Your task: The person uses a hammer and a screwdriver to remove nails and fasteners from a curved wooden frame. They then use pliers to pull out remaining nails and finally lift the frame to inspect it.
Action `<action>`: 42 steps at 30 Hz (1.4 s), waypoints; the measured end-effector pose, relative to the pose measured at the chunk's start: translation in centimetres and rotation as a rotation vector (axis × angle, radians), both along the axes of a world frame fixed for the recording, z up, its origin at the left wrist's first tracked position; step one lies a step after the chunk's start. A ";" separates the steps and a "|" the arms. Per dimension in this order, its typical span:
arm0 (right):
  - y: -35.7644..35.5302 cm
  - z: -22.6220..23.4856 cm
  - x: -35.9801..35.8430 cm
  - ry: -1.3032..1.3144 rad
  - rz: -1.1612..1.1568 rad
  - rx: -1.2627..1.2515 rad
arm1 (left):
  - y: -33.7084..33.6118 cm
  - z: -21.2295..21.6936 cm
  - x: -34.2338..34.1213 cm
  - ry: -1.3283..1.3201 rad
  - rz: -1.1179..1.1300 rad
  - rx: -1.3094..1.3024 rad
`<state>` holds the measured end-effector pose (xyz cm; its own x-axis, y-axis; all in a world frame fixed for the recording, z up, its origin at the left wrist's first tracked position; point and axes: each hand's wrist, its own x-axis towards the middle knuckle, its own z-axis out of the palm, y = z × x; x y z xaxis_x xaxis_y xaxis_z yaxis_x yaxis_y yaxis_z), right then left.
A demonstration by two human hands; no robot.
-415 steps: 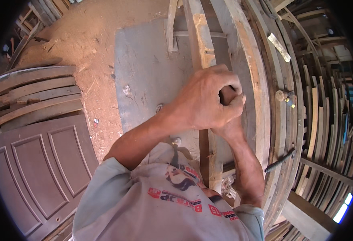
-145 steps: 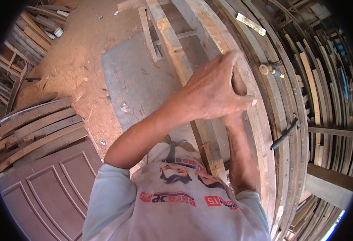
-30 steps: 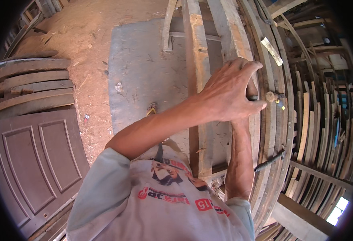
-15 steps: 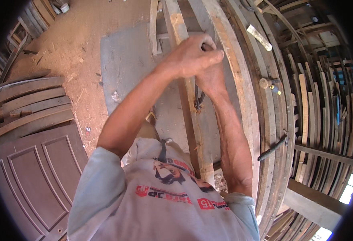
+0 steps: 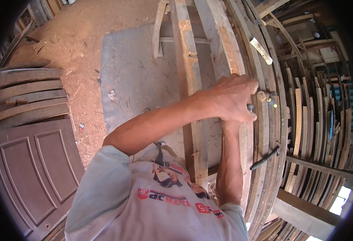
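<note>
My left hand [image 5: 232, 98] reaches across from the left and lies curled on the curved wooden rail [image 5: 252, 136], right beside a knobbed metal bolt [image 5: 264, 96]. A small metal tool tip [image 5: 250, 107] pokes out under its fingers. My right hand [image 5: 228, 123] comes straight up from below and is almost wholly hidden beneath the left one; only the wrist shows. A straight upright plank [image 5: 186, 80] stands just left of both hands.
A dark metal rod [image 5: 264, 158] lies across the curved rails below the hands. A pale small block [image 5: 261, 51] rests higher up. A grey sheet [image 5: 132, 76] covers the dirt floor, with a brown panel door [image 5: 24, 168] and stacked curved boards [image 5: 24, 94] at the left.
Both hands have moved from the top of the straight plank down and right to the curved rail by the bolt. The dark tool shaft seen below them is now hidden.
</note>
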<state>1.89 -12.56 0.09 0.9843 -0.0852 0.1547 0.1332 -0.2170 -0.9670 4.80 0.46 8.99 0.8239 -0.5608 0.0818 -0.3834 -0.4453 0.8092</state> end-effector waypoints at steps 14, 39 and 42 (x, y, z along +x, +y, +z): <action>5.8 2.4 6.4 0.070 0.142 -0.236 | 4.9 -6.7 7.8 0.049 0.117 -0.261; 5.2 1.2 7.8 0.149 0.291 -0.294 | 4.9 -5.8 7.7 0.240 0.217 -0.127; 6.8 0.0 11.3 0.448 0.281 -0.209 | 5.7 -10.5 11.2 0.346 0.213 -0.291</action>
